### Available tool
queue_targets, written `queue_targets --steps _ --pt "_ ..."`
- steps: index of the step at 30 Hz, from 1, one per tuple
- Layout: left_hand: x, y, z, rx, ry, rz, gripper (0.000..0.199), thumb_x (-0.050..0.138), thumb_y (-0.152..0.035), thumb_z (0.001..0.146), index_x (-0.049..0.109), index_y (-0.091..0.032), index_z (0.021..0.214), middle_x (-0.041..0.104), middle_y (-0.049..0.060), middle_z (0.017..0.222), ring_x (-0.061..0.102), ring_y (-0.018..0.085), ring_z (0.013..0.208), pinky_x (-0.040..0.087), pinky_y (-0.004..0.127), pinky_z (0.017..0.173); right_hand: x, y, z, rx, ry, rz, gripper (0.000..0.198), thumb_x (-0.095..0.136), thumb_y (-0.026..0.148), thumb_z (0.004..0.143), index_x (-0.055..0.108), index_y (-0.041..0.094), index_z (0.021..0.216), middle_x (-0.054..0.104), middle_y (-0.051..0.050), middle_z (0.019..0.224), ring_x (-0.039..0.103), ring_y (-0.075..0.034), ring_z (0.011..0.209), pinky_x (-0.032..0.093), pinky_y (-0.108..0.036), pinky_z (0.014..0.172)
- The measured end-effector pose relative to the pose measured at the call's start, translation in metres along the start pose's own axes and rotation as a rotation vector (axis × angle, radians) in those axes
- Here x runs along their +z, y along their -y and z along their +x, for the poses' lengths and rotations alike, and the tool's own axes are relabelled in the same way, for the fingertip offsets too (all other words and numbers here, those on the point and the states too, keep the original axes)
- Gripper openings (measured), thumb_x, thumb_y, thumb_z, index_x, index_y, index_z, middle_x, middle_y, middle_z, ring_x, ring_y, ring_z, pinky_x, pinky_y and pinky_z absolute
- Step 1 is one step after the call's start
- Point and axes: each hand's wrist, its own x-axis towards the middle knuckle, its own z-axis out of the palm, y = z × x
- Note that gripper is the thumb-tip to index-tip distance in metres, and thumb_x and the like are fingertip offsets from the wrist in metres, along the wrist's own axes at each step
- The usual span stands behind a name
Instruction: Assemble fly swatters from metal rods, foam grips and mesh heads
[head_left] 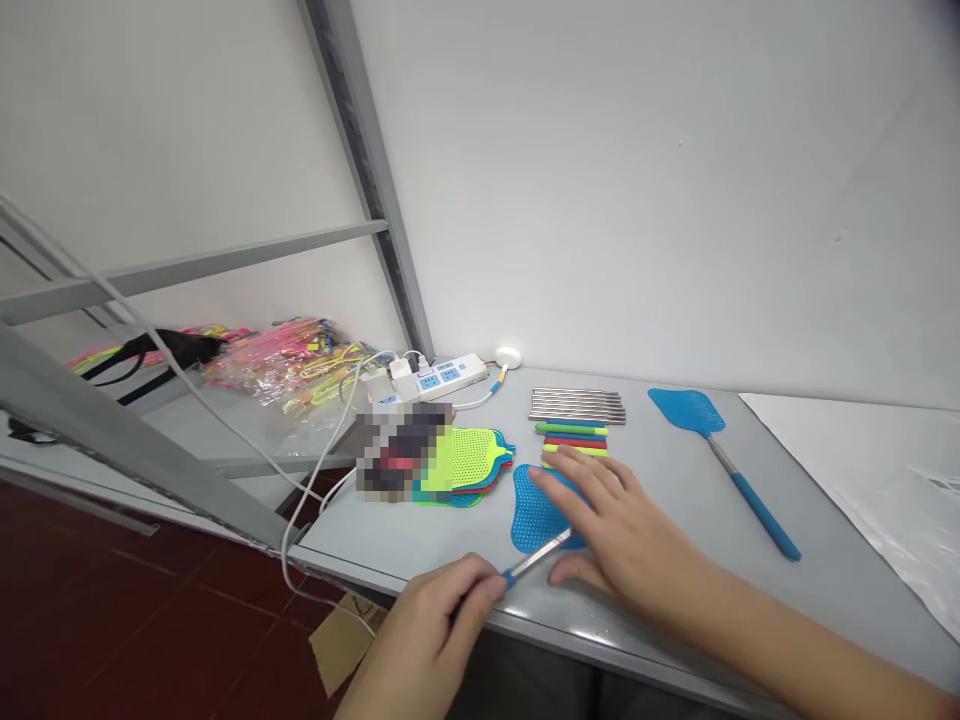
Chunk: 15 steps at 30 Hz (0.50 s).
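Observation:
My left hand [442, 625] is closed around the blue grip [511, 578] of a fly swatter at the table's front edge. Its metal rod [541, 556] slants up toward a blue perforated swatter head [536, 510], which lies partly under my right hand [604, 510]. Whether rod and head are joined is hidden by that hand. My right hand has its fingers stretched out and thumb apart. Just beyond it lie several coloured handle grips [574, 430] and a row of metal rods [576, 404]. To the left is a stack of swatter heads [472, 460], yellow-green on top.
On the right lies a whole blue fly swatter [761, 508], beside a white sheet [862, 470]. A power strip [450, 375] with white cables sits at the back left. Plastic-wrapped bundles [277, 360] fill the shelf behind the grey metal frame [382, 200]. A pixelated patch borders the heads.

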Motion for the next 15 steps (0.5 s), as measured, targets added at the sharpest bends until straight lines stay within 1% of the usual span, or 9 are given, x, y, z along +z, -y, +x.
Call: queue_targets --steps 1,3,5,6,8,10,13,15 --pt "-0.003 0.007 -0.006 -0.032 -0.075 -0.008 0.033 0.046 -0.046 0.094 0.060 -0.023 0.075 0.062 -0.001 0.071 0.056 0.016 0.067 0.044 0.022 0.063 0.004 -0.001 -0.001 0.074 0.020 0.006 0.087 0.059 0.060 0.083 0.025 0.018 0.151 0.037 -0.020 0.151 0.030 -0.034 0.140 0.035 -0.054 0.105" --pt "-0.007 0.018 -0.015 -0.090 -0.241 -0.051 0.034 0.046 -0.049 0.094 0.059 -0.022 0.077 0.059 -0.001 0.068 0.054 0.016 0.065 0.043 0.021 0.059 0.015 0.000 -0.008 0.180 0.119 0.042 0.089 0.054 0.060 0.087 0.013 0.020 0.155 0.026 -0.018 0.157 0.020 -0.032 0.145 0.031 -0.056 0.109" --pt "-0.006 0.024 -0.020 -0.126 -0.344 -0.139 0.034 0.045 -0.051 0.093 0.059 -0.022 0.084 0.057 -0.001 0.069 0.053 0.016 0.065 0.042 0.021 0.057 0.025 0.003 -0.020 0.206 0.243 0.083 0.084 0.047 0.060 0.090 0.011 0.020 0.155 0.022 -0.016 0.158 0.015 -0.031 0.147 0.028 -0.058 0.111" --pt "-0.002 0.025 -0.022 -0.135 -0.359 -0.188 0.034 0.045 -0.052 0.093 0.059 -0.022 0.086 0.057 -0.001 0.069 0.053 0.015 0.064 0.043 0.022 0.057 0.029 0.005 -0.027 0.199 0.291 0.096 0.082 0.045 0.060 0.091 0.014 0.020 0.155 0.022 -0.016 0.158 0.014 -0.031 0.147 0.027 -0.059 0.112" --pt "0.008 0.025 -0.023 -0.139 -0.336 -0.273 0.036 0.045 -0.054 0.093 0.058 -0.021 0.090 0.057 0.000 0.070 0.054 0.015 0.065 0.045 0.023 0.060 0.033 0.008 -0.042 0.182 0.342 0.105 0.079 0.042 0.062 0.091 0.019 0.020 0.154 0.024 -0.014 0.158 0.016 -0.031 0.146 0.026 -0.059 0.113" --pt "0.021 0.020 -0.022 -0.129 -0.288 -0.340 0.037 0.044 -0.055 0.093 0.058 -0.021 0.096 0.059 0.001 0.075 0.056 0.015 0.068 0.047 0.023 0.063 0.032 0.008 -0.057 0.192 0.331 0.096 0.080 0.044 0.065 0.089 0.026 0.020 0.152 0.026 -0.014 0.157 0.021 -0.032 0.145 0.027 -0.059 0.113" --pt "0.039 0.007 -0.015 -0.090 -0.226 -0.427 0.040 0.038 -0.055 0.096 0.055 -0.022 0.107 0.061 0.003 0.082 0.058 0.015 0.071 0.047 0.023 0.064 0.028 0.005 -0.080 0.265 0.234 0.066 0.084 0.055 0.073 0.078 0.045 0.018 0.141 0.039 -0.018 0.151 0.035 -0.036 0.139 0.034 -0.059 0.109" --pt "0.050 -0.006 -0.004 -0.044 -0.205 -0.403 0.038 0.035 -0.052 0.098 0.055 -0.022 0.110 0.063 0.004 0.086 0.059 0.016 0.077 0.046 0.025 0.070 0.028 0.002 -0.093 0.338 0.140 0.040 0.084 0.062 0.073 0.071 0.052 0.016 0.132 0.048 -0.020 0.142 0.046 -0.037 0.130 0.042 -0.056 0.104"
